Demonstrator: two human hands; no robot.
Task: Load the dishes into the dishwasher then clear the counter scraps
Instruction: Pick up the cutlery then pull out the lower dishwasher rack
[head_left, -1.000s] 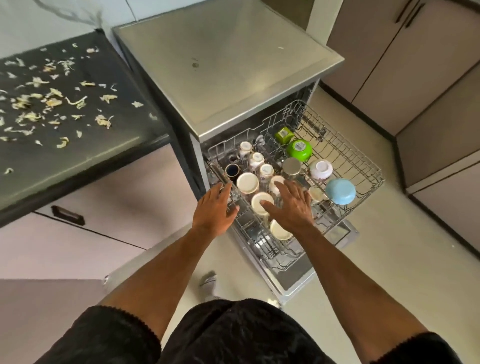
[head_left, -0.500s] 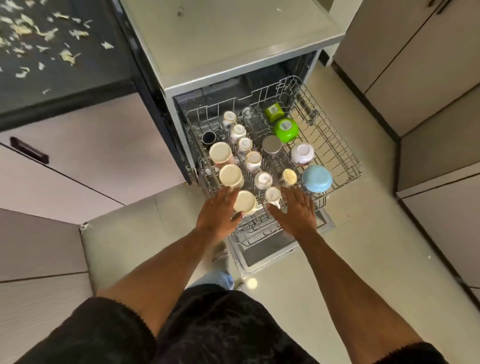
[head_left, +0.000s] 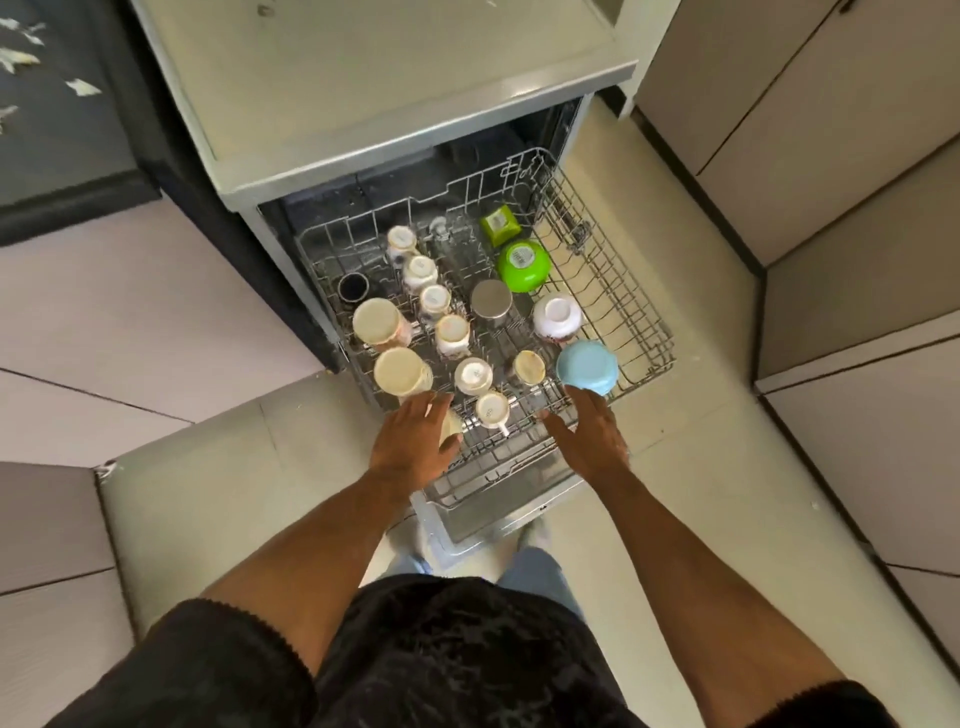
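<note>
The person stands over the pulled-out grey wire dishwasher rack (head_left: 631, 291), which is packed with upturned crockery; the step in hand reads as pushing this rack back into the stainless steel dishwasher (head_left: 415, 104); the left hand (head_left: 415, 441) lies at the rack's near edge toward its left corner, fingers straight and loosely spread, partly covering a cream cup (head_left: 451, 426) without curling round it; the right hand (head_left: 589, 434) lies at the near edge toward the right corner, fingers likewise straight and holding nothing, its tips just beside the pale blue upturned bowl (head_left: 587, 368); whether the palms actually touch the wire cannot be told

To do it well, the push probably ought to go on the rack's front rail and not on the cups, with both hands pressing evenly so the rack runs straight on its rails; a slow push seems wise, since the small white cup with a handle (head_left: 492, 410) near the front edge and the tall cream mugs (head_left: 400, 370) along the left edge could tip or knock together; the bright green upturned bowl (head_left: 523, 265) sits toward the far right corner, well clear of the hands

The pale vegetable scraps (head_left: 80, 87) lie on the dark countertop (head_left: 78, 156) at the far left, untouched, so that part of the job looks yet to come
</note>
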